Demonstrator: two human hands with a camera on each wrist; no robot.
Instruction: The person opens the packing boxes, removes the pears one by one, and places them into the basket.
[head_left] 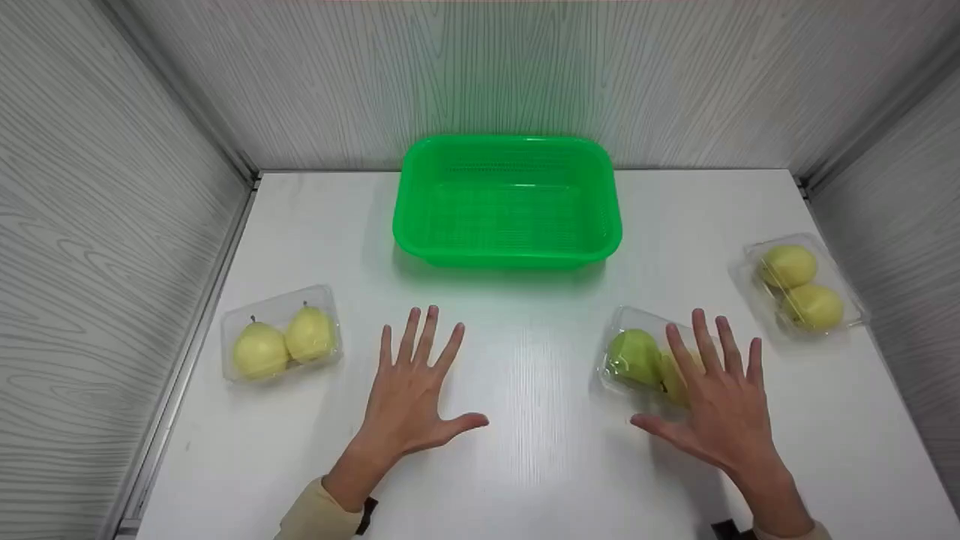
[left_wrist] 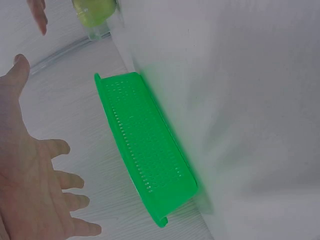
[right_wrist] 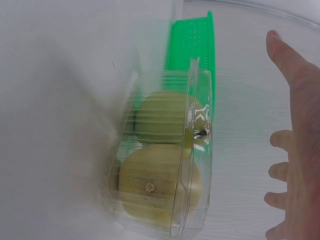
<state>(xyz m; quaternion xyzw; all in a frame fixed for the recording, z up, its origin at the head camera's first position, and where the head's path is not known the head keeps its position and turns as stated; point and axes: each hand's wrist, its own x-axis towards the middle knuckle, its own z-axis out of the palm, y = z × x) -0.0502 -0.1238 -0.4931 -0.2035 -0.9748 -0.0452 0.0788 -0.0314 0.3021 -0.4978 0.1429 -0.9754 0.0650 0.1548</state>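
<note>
My left hand [head_left: 409, 401] hovers with fingers spread over the white table, right of a clear box holding two yellow pears [head_left: 259, 350]. In the left wrist view the left hand [left_wrist: 35, 185] holds nothing. My right hand [head_left: 724, 409], fingers also spread, is above the near right part of a clear box with a green pear [head_left: 636, 357] and a yellow one, partly covering it. The right wrist view shows this clear box [right_wrist: 197, 200] beside the right hand [right_wrist: 305, 140], with a gap between them. A third clear box with two yellow pears [head_left: 814, 307] lies at the far right.
A green basket [head_left: 507, 259] stands at the back middle of the white table [head_left: 525, 465], near the back panel [head_left: 510, 67]. Nothing is seen inside it. Wood-grained panels also rise at the left [head_left: 97, 262] and right [head_left: 892, 202].
</note>
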